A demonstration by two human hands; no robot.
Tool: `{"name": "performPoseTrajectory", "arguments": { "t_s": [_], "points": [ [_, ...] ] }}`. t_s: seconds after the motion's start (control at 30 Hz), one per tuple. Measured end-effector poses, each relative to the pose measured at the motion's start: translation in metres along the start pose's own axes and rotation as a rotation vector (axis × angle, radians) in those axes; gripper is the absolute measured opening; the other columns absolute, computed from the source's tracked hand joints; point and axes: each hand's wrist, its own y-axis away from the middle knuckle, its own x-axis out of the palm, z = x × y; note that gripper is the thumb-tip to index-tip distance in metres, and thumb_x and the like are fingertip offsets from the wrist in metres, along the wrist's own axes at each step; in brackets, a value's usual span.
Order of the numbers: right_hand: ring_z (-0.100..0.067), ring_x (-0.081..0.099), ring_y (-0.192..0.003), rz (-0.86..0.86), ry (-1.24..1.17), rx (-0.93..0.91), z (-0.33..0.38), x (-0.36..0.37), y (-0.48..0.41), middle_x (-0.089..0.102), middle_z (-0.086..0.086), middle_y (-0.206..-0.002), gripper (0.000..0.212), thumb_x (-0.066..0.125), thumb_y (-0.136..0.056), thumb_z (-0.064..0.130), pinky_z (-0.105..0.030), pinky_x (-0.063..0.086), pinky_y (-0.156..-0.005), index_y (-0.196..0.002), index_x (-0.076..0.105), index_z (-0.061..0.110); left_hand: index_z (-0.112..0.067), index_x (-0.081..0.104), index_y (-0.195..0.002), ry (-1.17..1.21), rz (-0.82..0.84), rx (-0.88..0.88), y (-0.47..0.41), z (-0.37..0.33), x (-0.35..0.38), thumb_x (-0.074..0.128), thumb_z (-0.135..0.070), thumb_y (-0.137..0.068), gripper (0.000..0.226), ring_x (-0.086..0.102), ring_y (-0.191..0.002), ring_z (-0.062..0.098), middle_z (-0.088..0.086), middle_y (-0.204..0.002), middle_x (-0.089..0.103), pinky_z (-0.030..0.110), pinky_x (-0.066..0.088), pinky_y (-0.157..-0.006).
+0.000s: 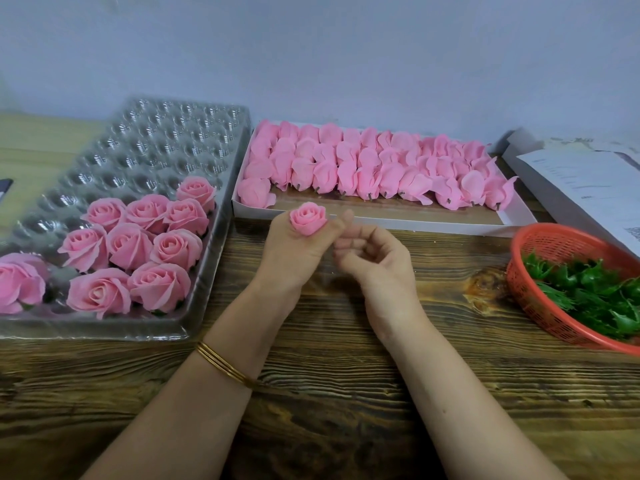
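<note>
Left hand [294, 247] pinches one pink rose [308, 219]; right hand [374, 258] loosely curled, empty. I count ten roses [130, 245] in left tray [156, 140].

craft workshop | tray of finished roses [104, 244] | basket of leaves [540, 299]
</note>
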Motion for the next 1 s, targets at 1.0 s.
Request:
{"name": "performPoseTrajectory", "arguments": {
  "t_s": [1.0],
  "points": [
    [-0.014, 0.059, -0.07, 0.283, -0.139, 0.077, -0.003, -0.001, -0.002, 0.066, -0.008, -0.07, 0.013, 0.069, -0.073, 0.004, -0.024, 0.05, -0.072, -0.079, 0.078, 0.012, -0.005, 0.074, -0.087, 0.139, 0.324, -0.178, 0.0, -0.005, -0.009, 0.083, -0.03, -0.067, 0.033, 0.056, -0.074, 0.025, 0.009, -0.077, 0.065, 0.031, 0.041, -0.065]
  ]
}}
